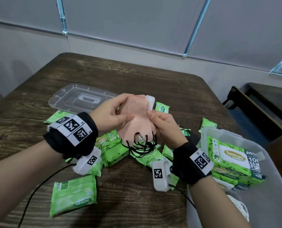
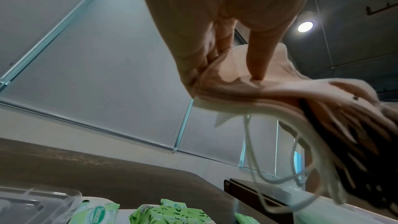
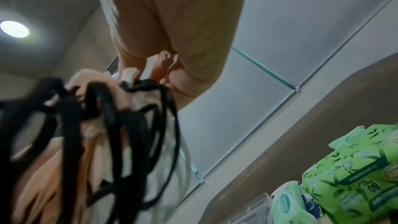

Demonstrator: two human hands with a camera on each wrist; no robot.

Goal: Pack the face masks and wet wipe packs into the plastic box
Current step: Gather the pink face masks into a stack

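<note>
Head view shows our left hand (image 1: 111,112) and right hand (image 1: 164,127) both raised above the counter (image 1: 137,73), fingers pinching one stack of face masks (image 1: 137,116) from either side — we judge this is to square the stack before it goes into the box. The masks are peach-coloured, thin and floppy, with black ear loops (image 1: 141,146) dangling in a tangle below; a white mask edge seems to sit behind them, though the wrist views are too blurred to be sure. The plastic box (image 1: 206,137) stands at our right, already holding large green wet wipe packs (image 1: 230,155) and something white near its front. Small wet wipe packs (image 1: 73,195) lie scattered on the counter beneath our hands — not yet packed. The clear lid (image 1: 81,99) rests apart, at the far left.
</note>
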